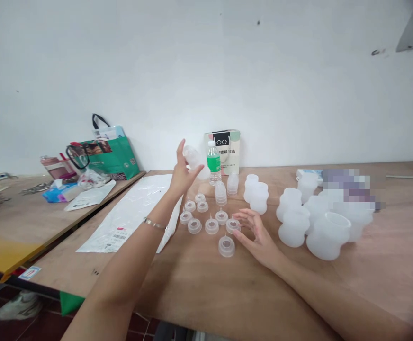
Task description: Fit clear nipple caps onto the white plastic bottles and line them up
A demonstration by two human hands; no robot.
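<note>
two bare forearms (117,270) come up from the bottom edge, nearest the camera, the left one wearing a silver bracelet (154,223). at far left, a separate wooden surface (11,222) carries a green shopping bag (119,156), with a blue tissue pack (60,192) in front of it. across a narrow gap, a large white plastic mailing bag (128,208) lies flat on the main brown wooden surface (178,289). right of it, the left hand (183,176) is raised, its thumb and fingers clamped on a translucent rounded plastic piece (192,156), tilted and partly blurred. below, clear plastic rings (194,226) lie spread on the main surface. behind them stand a clear water bottle (213,163) with a green label and a cream paper bag (234,147). the right hand (258,237) is low, its fingers apart at the rightmost ring; whether they touch it cannot be told. farther right, frosted white waisted cups (329,237) stand in a cluster.
</note>
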